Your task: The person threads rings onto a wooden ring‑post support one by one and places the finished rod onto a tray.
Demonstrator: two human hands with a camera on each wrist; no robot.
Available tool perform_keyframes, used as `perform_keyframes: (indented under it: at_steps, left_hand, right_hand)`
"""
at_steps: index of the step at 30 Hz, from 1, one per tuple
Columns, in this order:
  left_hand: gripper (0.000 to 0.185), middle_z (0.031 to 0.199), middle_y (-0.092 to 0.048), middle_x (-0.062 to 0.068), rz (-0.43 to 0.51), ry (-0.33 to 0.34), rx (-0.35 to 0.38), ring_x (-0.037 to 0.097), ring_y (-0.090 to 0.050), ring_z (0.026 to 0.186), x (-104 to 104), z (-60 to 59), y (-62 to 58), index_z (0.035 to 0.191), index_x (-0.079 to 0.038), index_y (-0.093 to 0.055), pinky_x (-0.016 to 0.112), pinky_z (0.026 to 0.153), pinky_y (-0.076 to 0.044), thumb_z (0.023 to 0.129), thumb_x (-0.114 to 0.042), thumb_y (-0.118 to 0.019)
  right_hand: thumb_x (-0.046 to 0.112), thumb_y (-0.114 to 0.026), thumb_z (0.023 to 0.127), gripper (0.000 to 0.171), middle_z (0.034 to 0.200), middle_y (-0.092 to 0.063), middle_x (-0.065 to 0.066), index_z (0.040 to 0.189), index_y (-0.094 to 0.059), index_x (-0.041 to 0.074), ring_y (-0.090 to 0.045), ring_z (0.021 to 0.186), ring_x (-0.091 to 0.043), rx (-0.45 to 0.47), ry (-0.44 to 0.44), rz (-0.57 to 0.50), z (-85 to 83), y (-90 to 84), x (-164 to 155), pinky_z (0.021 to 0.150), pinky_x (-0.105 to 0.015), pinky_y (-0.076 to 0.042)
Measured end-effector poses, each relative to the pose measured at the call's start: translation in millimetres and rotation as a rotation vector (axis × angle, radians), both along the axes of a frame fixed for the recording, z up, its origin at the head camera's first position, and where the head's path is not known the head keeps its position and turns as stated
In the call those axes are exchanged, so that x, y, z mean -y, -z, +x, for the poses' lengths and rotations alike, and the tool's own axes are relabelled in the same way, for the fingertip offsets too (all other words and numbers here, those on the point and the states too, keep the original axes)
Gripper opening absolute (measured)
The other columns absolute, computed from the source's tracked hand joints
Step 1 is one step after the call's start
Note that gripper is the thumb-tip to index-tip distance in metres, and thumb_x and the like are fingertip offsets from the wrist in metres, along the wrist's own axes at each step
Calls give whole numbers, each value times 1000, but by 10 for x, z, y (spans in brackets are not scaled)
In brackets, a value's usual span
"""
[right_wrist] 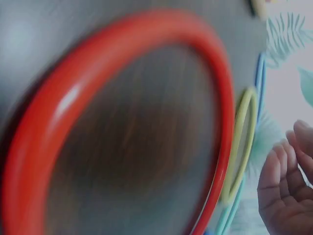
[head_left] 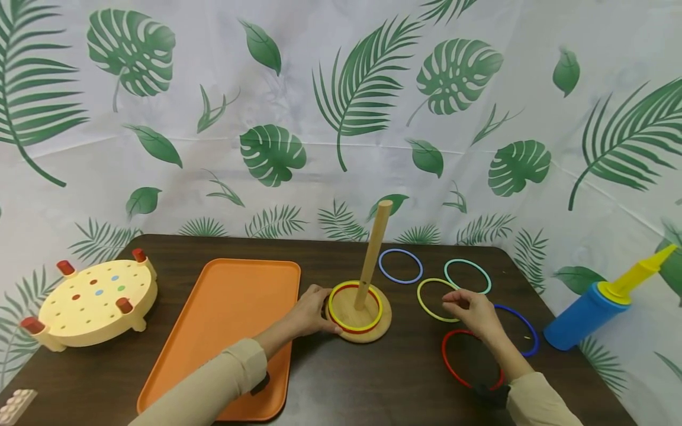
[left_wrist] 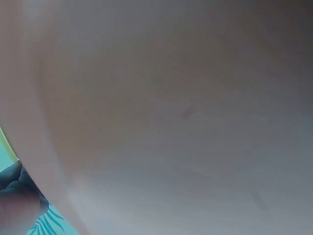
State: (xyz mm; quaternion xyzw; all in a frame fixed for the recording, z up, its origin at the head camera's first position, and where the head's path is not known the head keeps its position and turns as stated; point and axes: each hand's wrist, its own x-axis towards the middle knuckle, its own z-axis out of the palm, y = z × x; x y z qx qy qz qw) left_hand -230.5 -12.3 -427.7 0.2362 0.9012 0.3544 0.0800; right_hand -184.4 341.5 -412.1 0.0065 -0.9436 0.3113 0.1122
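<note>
A wooden peg stand (head_left: pixel 375 254) rises from a round base, with a yellow ring (head_left: pixel 379 296) and a red ring (head_left: pixel 379 319) lying around the foot of its post. My left hand (head_left: pixel 310 312) holds the left edge of that base, thumb in front and fingers behind. Above the table, my right hand (head_left: pixel 476 313) hovers by a yellow-green ring (head_left: pixel 421 300), fingers loosely bent with nothing visible between them. Beneath the right wrist is another red ring (right_wrist: pixel 222 78). Blurred skin fills most of the left wrist view.
An orange tray (head_left: pixel 234 331) lies left of the stand. Light blue (head_left: pixel 401 281), turquoise (head_left: pixel 469 260) and dark blue rings (head_left: pixel 533 331) lie on the right. A blue pump (head_left: pixel 581 316) is at the right edge; a cream pegged board (head_left: pixel 96 296) is far left.
</note>
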Motion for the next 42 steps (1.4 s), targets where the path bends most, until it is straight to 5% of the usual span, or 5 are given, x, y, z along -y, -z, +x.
perform_keyframes:
  at_steps: [10, 17, 42]
  left_hand:
    - [81, 120, -48, 18, 8, -7, 6, 31, -49, 108, 8, -6, -6, 130, 6, -50, 44, 93, -44, 66, -26, -87]
    - [81, 120, -49, 17, -10, -12, 15, 30, -48, 109, 5, -7, -9, 131, 5, -50, 44, 94, -44, 66, -28, -86]
    - [81, 119, -49, 18, -5, -5, 4, 30, -49, 108, -5, -4, 14, 130, 6, -50, 44, 93, -44, 65, -26, -87]
  right_hand:
    - [11, -74, 80, 13, 83, -69, -1, 91, -70, 6, -60, 74, -7, 101, -64, 117, 221, 26, -305, 65, -24, -48]
    - [8, -76, 75, 10, 77, -67, 5, 81, -68, 11, -56, 68, 1, 72, -136, 208, 223, 86, -367, 63, -24, -47]
    - [7, -75, 77, 9, 70, -63, 8, 75, -67, 11, -51, 63, 5, -19, -351, 139, 229, 141, -317, 55, -20, -44]
